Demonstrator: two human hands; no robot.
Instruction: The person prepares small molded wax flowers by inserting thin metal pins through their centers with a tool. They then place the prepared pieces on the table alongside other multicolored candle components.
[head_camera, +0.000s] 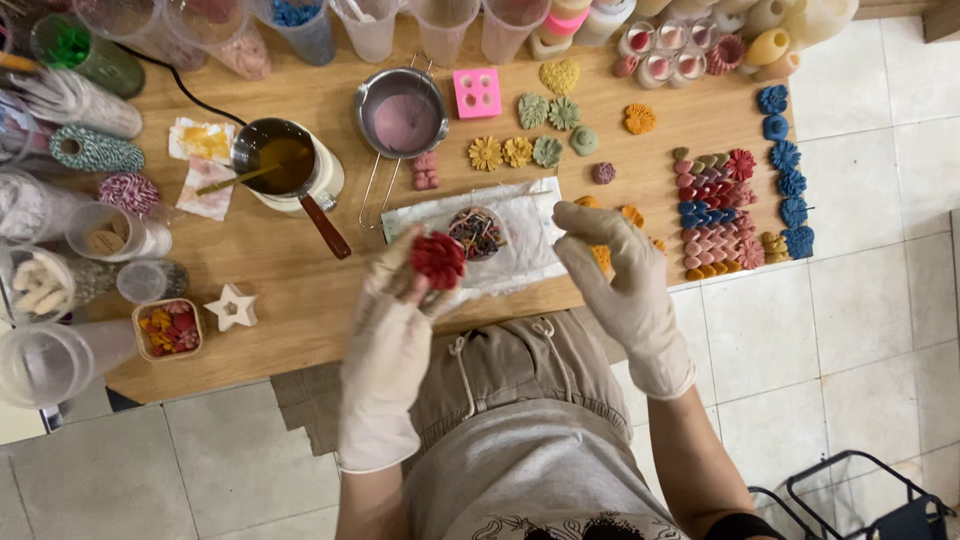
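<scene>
At the near edge of the bench (300, 290), a red flower-shaped wax piece (438, 259) is held in the gloved left hand (395, 310); the fingers are closed around its lower part, with the petals facing up. The gloved right hand (615, 270) is raised just beside it, its fingers curled loosely; whether anything small is pinched between them cannot be told. The step in hand is judged to be the handling or inspecting of the finished flower, lifted clear of the bench. A steady, light grip would be called for in any further move, since thin petals of this kind are judged likely to chip.

Just beyond the hands, a white cloth (520, 235) is spread, with a small round dish of mixed coloured bits (477, 233) on it. Further in, a metal pot of amber liquid (280, 160) and a strainer pan with pink wax (402, 120) are set near the middle. Rows of coloured flower pieces (725, 205) are laid toward the right edge, and a pink mould (477, 92) lies near the far edge. Jars and cups are lined along the far and left edges. The bench is of pale wood; the floor (860, 300) is of light tiles.
</scene>
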